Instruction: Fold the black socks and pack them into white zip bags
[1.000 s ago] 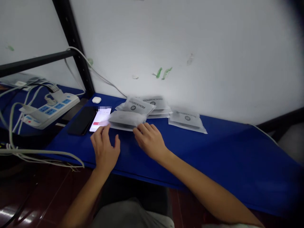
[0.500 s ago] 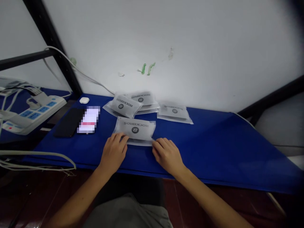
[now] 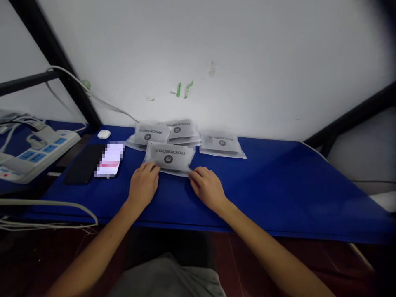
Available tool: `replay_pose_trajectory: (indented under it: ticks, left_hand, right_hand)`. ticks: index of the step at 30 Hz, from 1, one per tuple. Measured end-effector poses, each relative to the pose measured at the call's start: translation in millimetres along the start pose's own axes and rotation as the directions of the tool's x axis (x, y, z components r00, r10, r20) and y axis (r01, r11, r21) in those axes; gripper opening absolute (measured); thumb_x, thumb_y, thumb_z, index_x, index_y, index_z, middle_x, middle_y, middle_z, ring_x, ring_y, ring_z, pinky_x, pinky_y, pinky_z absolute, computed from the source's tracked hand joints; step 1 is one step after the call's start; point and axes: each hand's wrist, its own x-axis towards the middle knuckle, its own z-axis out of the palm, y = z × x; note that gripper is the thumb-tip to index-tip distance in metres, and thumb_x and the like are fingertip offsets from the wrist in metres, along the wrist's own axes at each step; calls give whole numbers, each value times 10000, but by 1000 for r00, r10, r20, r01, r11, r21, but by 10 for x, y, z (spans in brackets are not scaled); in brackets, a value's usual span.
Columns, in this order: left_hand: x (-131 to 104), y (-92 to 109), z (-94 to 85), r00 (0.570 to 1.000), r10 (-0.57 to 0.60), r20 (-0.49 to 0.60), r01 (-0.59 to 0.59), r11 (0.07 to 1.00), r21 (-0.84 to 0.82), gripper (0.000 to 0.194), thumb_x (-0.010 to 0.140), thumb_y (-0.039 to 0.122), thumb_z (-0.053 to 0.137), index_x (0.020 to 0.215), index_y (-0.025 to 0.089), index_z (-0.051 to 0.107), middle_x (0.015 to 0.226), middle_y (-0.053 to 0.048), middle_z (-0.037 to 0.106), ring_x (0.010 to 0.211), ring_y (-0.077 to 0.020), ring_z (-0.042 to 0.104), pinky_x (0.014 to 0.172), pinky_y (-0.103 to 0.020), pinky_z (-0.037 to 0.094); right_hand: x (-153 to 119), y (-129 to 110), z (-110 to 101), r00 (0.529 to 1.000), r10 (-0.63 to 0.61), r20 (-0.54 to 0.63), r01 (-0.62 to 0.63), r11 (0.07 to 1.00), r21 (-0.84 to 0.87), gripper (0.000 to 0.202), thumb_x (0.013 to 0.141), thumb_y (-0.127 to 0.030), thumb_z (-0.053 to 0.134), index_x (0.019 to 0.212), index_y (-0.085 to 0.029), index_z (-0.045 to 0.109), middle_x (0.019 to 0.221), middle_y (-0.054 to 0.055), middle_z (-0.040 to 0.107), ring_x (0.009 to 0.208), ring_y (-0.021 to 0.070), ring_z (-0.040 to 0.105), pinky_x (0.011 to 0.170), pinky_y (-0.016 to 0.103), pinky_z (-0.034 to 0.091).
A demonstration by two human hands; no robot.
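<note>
A frosted plastic bag (image 3: 176, 153) printed ROCKBROS lies flat on the blue table, nearest to me. My left hand (image 3: 144, 181) has its fingers closed on the bag's near left corner. At the near right corner, my right hand (image 3: 206, 185) pinches the bag's edge. Just behind it lie similar ROCKBROS bags: one at the left (image 3: 150, 134), a small stack (image 3: 185, 131) in the middle, and a single bag (image 3: 222, 143) to the right. The near bag's far edge touches or overlaps the left one.
On the left lie a black phone (image 3: 83, 165), a lit phone (image 3: 109, 160) with a blurred screen and a white earbud case (image 3: 104, 134). A power strip (image 3: 46, 154) with plugs and cables stands beyond. A white wall (image 3: 247, 74) rises behind the blue table (image 3: 262, 185).
Both hands have pushed the near bag away from me, up to the bags behind. The left rear bag has turned a little straighter. The view has shifted slightly right.
</note>
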Motion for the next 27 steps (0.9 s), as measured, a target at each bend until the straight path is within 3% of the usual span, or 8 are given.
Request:
replay_pose_trajectory:
  ticks: [7, 12, 17, 27]
  left_hand:
    - [-206, 79, -57, 990, 89, -111, -94, 994, -46, 184, 855, 77, 516, 935, 157, 661, 939, -67, 670, 859, -213, 603, 703, -341, 508]
    - [-259, 99, -81, 985, 86, -149, -102, 990, -100, 195, 853, 50, 506, 930, 151, 655, 930, -57, 673, 861, -199, 607, 746, -331, 519]
    - [-228, 213, -69, 984, 101, -150, -117, 988, -101, 169, 847, 60, 530, 924, 147, 653, 932, -57, 670, 869, -206, 614, 758, -346, 516]
    - [-3, 635, 0, 955, 281, -91, -294, 937, -191, 121, 911, 183, 525, 897, 161, 643, 890, -45, 663, 834, -188, 595, 710, -324, 485]
  right_hand:
    - [-225, -12, -131, 996, -38, -79, 46, 994, 95, 140, 895, -127, 501, 925, -144, 637, 853, 71, 638, 738, 170, 539, 635, 299, 380]
    - [-310, 25, -145, 986, 8, -169, 15, 990, 138, 117, 889, -126, 520, 914, -140, 634, 862, 81, 649, 764, 176, 576, 654, 297, 428]
    - [-333, 36, -94, 979, 56, -198, -11, 975, 222, 105, 903, -168, 532, 905, -165, 638, 851, 73, 657, 757, 170, 592, 662, 301, 470]
    - [-341, 52, -79, 974, 67, -215, -3, 960, 282, 126, 892, -145, 551, 871, -172, 672, 818, 64, 683, 722, 167, 597, 648, 308, 485]
